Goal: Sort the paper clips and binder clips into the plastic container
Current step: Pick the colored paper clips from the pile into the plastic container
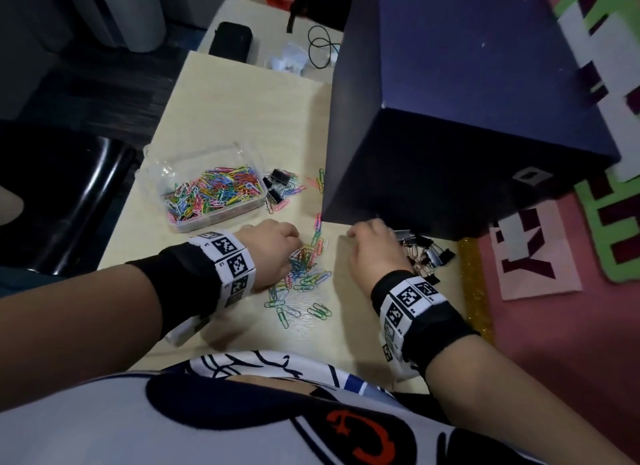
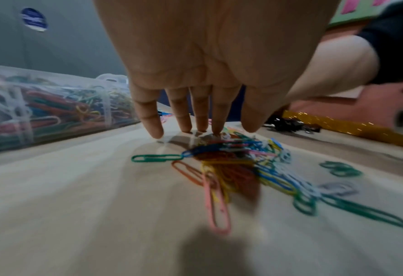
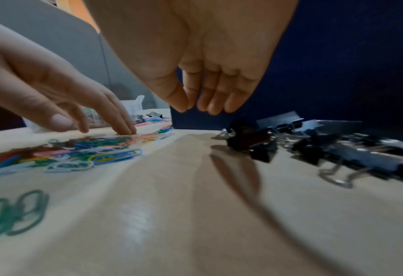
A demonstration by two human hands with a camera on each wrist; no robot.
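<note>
Blur smears the wrist views. Left hand open, straight fingertips on the paper clips loose on the counter. Right hand empty, fingers loosely bent, w/ binder clips beside it. Plastic container sits left; dark box behind.
</note>
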